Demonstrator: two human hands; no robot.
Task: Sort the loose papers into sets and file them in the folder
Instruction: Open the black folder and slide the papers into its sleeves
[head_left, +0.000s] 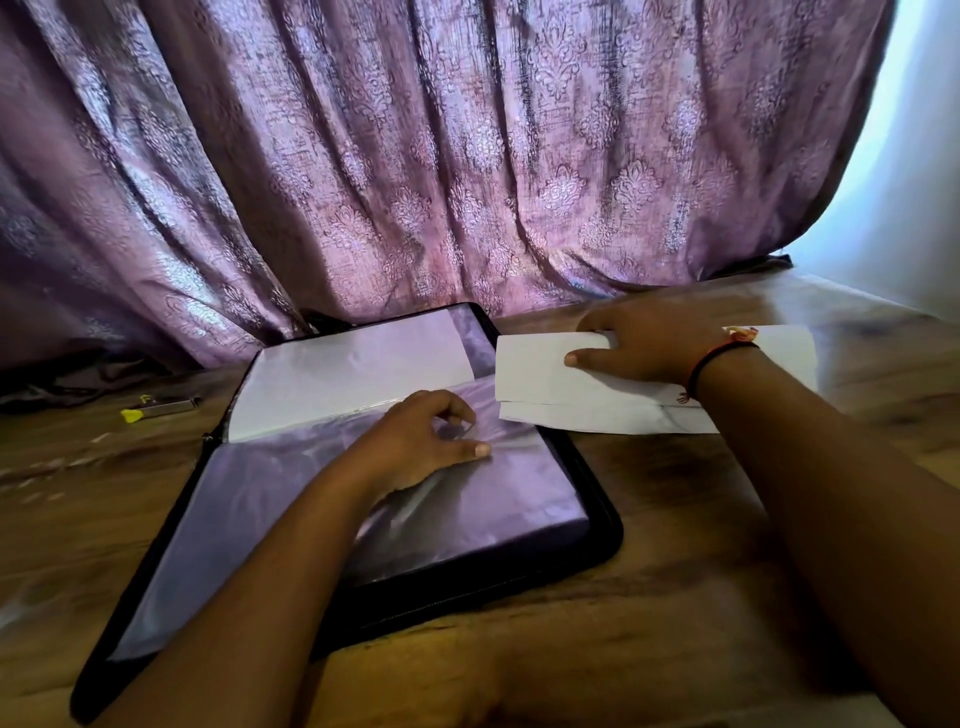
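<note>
1. The folder (605, 525) lies open on the wooden worktop (675, 597), left of centre. It is turned at a slant, and its black zip edge runs round both halves.
2. A white sheet (353, 374) sits in the far half of the folder. The near half shows a clear sleeve (519, 499), shiny and creased.
3. The left hand (421, 441) is on the sleeve near the fold. Its fingers are curled and its thumb is stretched out, pinching the plastic, which puckers around them.
4. The loose papers (545, 387) lie just right of the folder as offset white sheets. Their near-left corner touches the folder's right edge.
5. The right hand (644, 345) rests on the papers with its thumb flat on the top sheet and its fingers at the far edge. I cannot tell whether they grip it.
6. A dark band (714, 361) circles the right wrist.
7. A purple curtain (467, 156) falls onto the far edge of the worktop, close behind the folder.
8. Bare wood lies between the forearms and to the near right.
9. A yellow-tipped tool (158, 408) lies well apart on the left.
</note>
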